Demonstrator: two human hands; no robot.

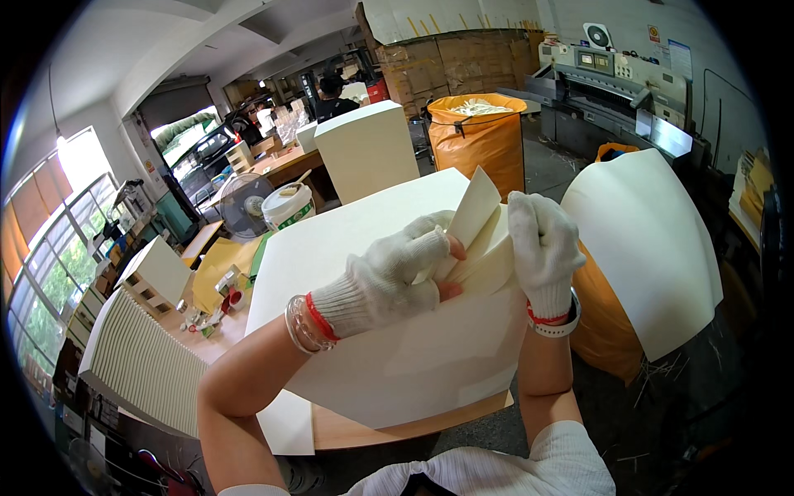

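A large stack of cream-white paper [397,372] lies on the table in front of me, and some of its sheets are bent up at the right-hand corner. My left hand [385,277], in a white knit glove with bare thumb and fingertip showing, grips the curled paper sheets [477,207] from the left. On the other side my right hand [542,246], gloved the same way, is closed in a fist at the edge of the fanned sheets. Its fingertips are turned away, so the exact hold is partly hidden.
Right of me, a big white sheet stack [645,248] rests over an orange bag. Ahead stand an orange bin [475,145] of paper scraps and a tall white block [368,153]. At left are a ridged paper stack [145,364], a white bucket [288,207] and a fan [246,205].
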